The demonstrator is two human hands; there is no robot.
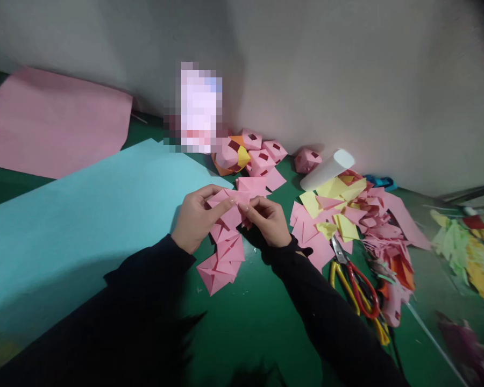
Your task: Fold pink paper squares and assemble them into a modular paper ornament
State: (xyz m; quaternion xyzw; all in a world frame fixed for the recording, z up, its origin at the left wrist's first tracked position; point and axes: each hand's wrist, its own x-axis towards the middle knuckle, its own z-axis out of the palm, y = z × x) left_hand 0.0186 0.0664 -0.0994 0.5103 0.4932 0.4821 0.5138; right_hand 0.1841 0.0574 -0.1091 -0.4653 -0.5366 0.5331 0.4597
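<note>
Between my two hands is a folded piece of pink paper [229, 215], held up over the table. My left hand [199, 215] pinches its left side, thumb lying across the front. On the right edge, my right hand [270, 219] grips it between thumb and fingertips. Just below lie several folded pink paper pieces [218, 271], overlapping in a loose row. Behind my hands more pink folded paper [252, 185] rests near finished-looking pink paper balls [261, 160] with square openings. One ball has orange and yellow parts.
A large light-blue sheet [105, 215] covers the left, with a pink sheet [64, 123] behind it. To the right are yellow paper scraps [333, 191], red-handled scissors [363, 290], a yellow-handled tool [344, 285] and a white cylinder [326, 169]. A blurred bright screen [199, 107] leans against the wall.
</note>
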